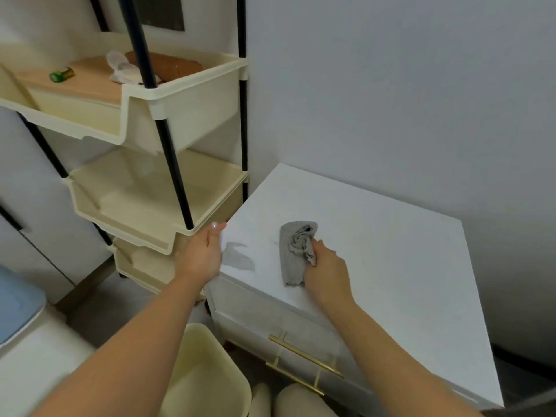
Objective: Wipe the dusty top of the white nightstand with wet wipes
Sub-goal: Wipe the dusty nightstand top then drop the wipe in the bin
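Observation:
The white nightstand (391,251) stands against the wall at the right, its top dusty. A crumpled grey wet wipe (293,251) lies on the top near the front left. My right hand (326,275) grips the wipe's right side and holds it against the surface. My left hand (204,251) holds the nightstand's left edge, thumb on top. A damp grey smear (239,257) shows on the top between the two hands.
A cream tiered shelf rack (156,188) on black poles stands just left of the nightstand, with small items on its top tier. A cream bin (204,371) sits below my left arm. Gold drawer handles (304,359) face the front. A wall backs the nightstand.

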